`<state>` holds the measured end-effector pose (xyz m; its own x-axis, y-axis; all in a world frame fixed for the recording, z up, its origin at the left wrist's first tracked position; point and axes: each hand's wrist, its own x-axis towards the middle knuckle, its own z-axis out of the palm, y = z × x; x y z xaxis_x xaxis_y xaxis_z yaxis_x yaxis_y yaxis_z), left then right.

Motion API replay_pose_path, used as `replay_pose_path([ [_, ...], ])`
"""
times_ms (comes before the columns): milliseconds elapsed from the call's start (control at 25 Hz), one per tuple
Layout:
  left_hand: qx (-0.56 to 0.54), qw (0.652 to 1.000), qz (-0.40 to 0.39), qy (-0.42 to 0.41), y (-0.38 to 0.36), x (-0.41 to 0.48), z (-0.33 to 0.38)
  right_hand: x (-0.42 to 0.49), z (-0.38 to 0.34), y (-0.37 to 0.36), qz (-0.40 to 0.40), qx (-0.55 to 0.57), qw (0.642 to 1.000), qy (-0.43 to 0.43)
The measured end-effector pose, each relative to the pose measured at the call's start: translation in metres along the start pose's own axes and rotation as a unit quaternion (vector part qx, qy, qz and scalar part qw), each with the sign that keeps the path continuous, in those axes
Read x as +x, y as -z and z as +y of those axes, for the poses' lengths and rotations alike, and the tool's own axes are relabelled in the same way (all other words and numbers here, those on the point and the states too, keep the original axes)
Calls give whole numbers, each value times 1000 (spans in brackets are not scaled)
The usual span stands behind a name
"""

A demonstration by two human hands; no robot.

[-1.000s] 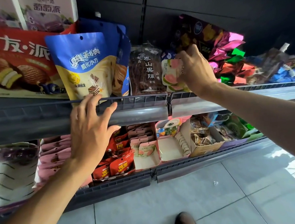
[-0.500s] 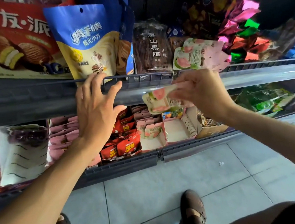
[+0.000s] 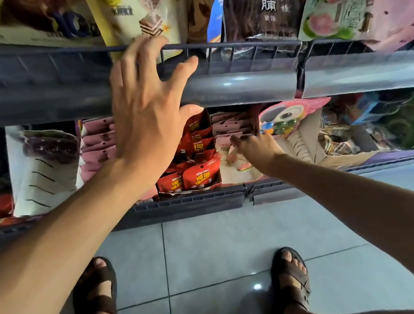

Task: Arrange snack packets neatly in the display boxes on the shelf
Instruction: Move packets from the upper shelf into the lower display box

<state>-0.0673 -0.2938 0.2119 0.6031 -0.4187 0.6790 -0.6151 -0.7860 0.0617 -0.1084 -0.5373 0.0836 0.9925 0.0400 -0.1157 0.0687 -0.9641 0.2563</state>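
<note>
While the left hand lies spread on the rail below the 山果脯 bag, the right hand shows unclear grip.

Retail shop, snack aisle. Two tiers of grey metal shelving, wire front fence, clear label strips along edges. Upper tier: branded snack bags standing face-out, e.g. dark bag with Chinese print, peach-print packets. Lower tier: open cardboard display boxes, red packets in rows. Grey tiled floor.
</note>
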Motion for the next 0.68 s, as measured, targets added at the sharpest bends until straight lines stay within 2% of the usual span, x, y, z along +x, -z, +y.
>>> replay_pose_path([
  [80, 4, 1000, 1, 4, -1, 0, 0, 14, -8, -13, 18, -83, 995, 60],
  [200, 11, 1000, 6, -1, -2, -1, -2, 26, -19, -31, 13, -131, 988, 82],
  [360, 23, 1000, 8, -12, -3, 0, -4, 27, -17, -36, 15, 2, 1000, -23],
  [680, 21, 1000, 10, -8, -3, -1, -4, 28, -20, -34, 20, -20, 999, -44],
])
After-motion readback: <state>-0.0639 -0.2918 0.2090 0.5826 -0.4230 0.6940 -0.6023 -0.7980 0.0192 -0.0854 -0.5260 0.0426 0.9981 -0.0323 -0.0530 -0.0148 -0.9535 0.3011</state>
